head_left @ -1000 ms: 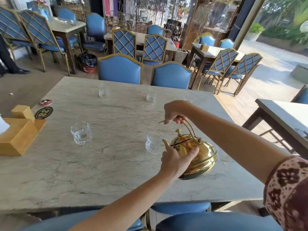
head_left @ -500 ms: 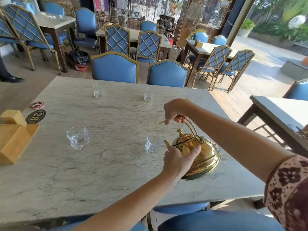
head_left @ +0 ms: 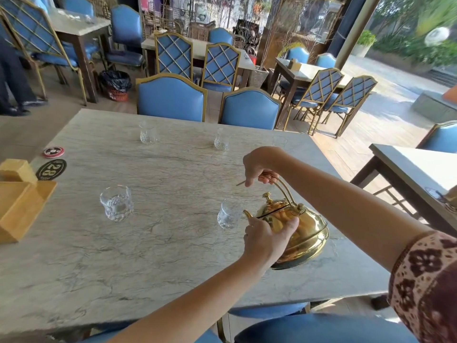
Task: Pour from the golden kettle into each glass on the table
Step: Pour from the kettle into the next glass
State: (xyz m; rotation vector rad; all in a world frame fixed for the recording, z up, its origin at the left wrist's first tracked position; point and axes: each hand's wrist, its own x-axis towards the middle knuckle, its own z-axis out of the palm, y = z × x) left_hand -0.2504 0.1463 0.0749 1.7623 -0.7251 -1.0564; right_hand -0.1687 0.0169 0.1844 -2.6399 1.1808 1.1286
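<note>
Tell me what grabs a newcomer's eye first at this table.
The golden kettle, tilted with its spout at the near right glass, stands out. The right hand grips its handle; the left hand steadies its body. Other glasses dot the marble table, ringed by blue chairs.

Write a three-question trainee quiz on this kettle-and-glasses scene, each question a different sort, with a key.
1. True or false: the golden kettle stands flat on the table.
2. Which hand holds the handle? A left hand B right hand
3. Fill in: the spout points at the ___ glass.

Key: 1 false, it is tilted; 2 B; 3 nearest.
</note>
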